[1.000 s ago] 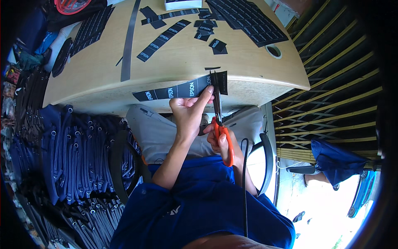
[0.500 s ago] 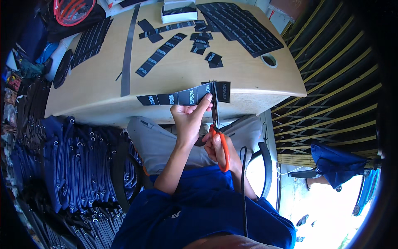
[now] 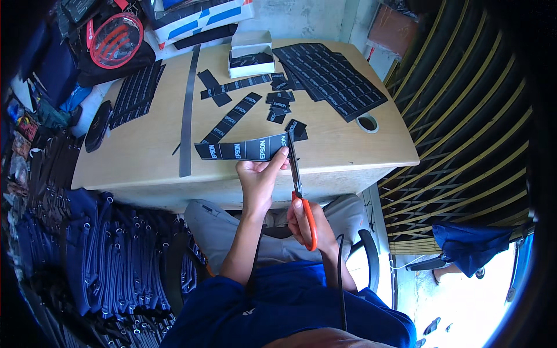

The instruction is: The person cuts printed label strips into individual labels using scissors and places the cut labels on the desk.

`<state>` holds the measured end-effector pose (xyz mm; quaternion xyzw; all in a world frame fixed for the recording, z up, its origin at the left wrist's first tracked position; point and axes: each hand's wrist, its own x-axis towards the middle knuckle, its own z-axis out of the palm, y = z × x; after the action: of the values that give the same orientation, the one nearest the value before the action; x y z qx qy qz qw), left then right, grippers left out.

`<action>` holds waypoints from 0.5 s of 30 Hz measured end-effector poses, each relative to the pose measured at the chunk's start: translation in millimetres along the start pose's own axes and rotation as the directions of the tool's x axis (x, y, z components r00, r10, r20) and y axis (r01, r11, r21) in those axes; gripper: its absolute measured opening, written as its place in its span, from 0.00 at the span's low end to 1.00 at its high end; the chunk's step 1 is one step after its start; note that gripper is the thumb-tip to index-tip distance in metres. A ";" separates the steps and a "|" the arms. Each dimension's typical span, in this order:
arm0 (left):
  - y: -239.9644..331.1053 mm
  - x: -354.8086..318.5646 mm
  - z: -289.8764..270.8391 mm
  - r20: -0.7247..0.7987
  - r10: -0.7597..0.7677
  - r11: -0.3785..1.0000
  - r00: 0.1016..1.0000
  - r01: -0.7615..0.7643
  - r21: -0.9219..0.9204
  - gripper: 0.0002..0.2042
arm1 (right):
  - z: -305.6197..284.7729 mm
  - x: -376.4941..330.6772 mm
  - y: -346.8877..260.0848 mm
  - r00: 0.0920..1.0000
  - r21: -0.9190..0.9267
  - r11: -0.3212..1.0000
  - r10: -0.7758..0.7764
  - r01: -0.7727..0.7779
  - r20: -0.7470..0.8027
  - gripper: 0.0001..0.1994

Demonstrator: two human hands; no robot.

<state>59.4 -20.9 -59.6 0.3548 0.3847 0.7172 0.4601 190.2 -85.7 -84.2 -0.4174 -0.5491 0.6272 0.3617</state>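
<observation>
My left hand [image 3: 258, 182] pinches a strip of black labels [image 3: 246, 150] with pale lettering, between thumb and fingers, over the table's near edge. In my right hand [image 3: 303, 219] is a pair of scissors [image 3: 312, 233] with orange handles, fingers wrapped round the grips. Their blades point away from me and meet the strip's right end, by my left thumb. The blades look nearly closed. Past the strip lie a small heap of cut labels [image 3: 279, 104], a few more cut labels [image 3: 298, 129] and another label strip [image 3: 235, 119].
Sheets of black labels [image 3: 331, 75] cover the table's far right, beside a tape roll [image 3: 367, 122]. A white box [image 3: 250, 62] holds dark pieces at the back. A grey band [image 3: 187, 116] crosses the left side. Navy straps [image 3: 116, 255] with metal rings hang at lower left.
The view has tilted up, showing more behind the table. The label piece right of the blades has gone from the strip's end; where it went is not clear. Both hands keep their holds.
</observation>
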 end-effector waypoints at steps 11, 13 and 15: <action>1.0 22.2 -6.5 -0.058 0.017 0.999 0.998 -0.014 0.052 0.05 | 8.7 23.3 -13.4 0.995 0.116 0.991 0.077 -0.068 -0.070 0.26; 5.8 16.1 -8.3 -0.042 0.012 0.998 0.999 -0.010 0.056 0.06 | 9.8 21.4 -7.6 0.998 0.246 0.969 -0.001 0.016 -0.063 0.25; 3.3 5.9 -15.3 0.006 -0.013 0.999 1.000 0.013 0.051 0.06 | 10.0 19.7 2.9 0.995 0.297 0.950 -0.075 0.093 -0.072 0.24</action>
<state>43.0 -19.7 -62.7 0.3661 0.4040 0.7030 0.4567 173.3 -72.0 -89.1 -0.3526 -0.4536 0.6746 0.4636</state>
